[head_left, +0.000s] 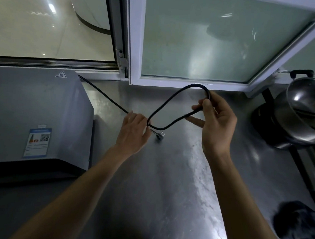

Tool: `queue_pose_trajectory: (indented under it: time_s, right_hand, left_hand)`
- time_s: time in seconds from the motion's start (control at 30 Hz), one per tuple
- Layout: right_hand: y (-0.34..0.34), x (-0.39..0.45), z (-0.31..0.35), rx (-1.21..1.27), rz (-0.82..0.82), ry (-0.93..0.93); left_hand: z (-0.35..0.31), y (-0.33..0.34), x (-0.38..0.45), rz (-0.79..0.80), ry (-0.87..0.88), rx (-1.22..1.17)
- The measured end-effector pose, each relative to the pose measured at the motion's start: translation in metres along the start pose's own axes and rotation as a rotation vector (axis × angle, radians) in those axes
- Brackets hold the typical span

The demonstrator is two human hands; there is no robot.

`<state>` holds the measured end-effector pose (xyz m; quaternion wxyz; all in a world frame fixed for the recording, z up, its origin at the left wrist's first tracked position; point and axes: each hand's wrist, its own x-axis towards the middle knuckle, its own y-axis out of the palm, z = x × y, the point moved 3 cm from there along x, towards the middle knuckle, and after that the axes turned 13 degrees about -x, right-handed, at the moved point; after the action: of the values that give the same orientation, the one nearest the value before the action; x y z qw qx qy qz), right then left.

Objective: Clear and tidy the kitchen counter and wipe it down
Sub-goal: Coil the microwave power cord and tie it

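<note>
A black power cord point(175, 96) runs from behind the grey appliance point(36, 114) across the steel counter point(177, 176) and forms a loop in the air. My left hand point(133, 132) grips the cord where the loop crosses, just above the plug point(159, 136), which hangs near the counter. My right hand point(216, 123) pinches the far bend of the loop between thumb and fingers, holding it up in front of the window frame.
A white-framed frosted window point(214, 41) stands open behind the counter. Steel pots point(306, 111) sit on a black stand at the right. A dark cloth point(298, 224) lies at the counter's near right. The appliance fills the left side.
</note>
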<state>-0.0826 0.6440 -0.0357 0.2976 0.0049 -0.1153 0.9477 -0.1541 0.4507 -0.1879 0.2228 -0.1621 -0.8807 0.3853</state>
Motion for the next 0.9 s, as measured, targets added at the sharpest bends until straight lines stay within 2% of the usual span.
queue_pose_trajectory:
  time_s: [0.3,0.47,0.6,0.7,0.8,0.9]
  right_hand:
    - [-0.018,0.016,-0.036,-0.013,-0.049,0.105]
    - [-0.015,0.021,-0.072,-0.08,0.024,0.217]
    - [-0.005,0.016,-0.095,-0.312,0.168,0.23]
    - [0.009,-0.001,-0.087,-0.585,0.207,-0.034]
    - [0.035,-0.022,-0.07,-0.756,0.321,-0.434]
    - [0.059,-0.036,-0.064,-0.877,0.43,-0.68]
  left_hand:
    - [-0.005,-0.016,-0.008,0.112,0.003,-0.029]
    - [-0.006,-0.029,-0.022,0.101,0.059,-0.066]
    - [-0.008,-0.038,-0.027,0.067,0.069,-0.073]
    - [-0.011,-0.046,-0.026,0.057,0.045,-0.086]
    - [-0.015,-0.054,-0.025,0.072,0.05,-0.082]
    - [-0.02,-0.061,-0.024,0.106,0.051,-0.074]
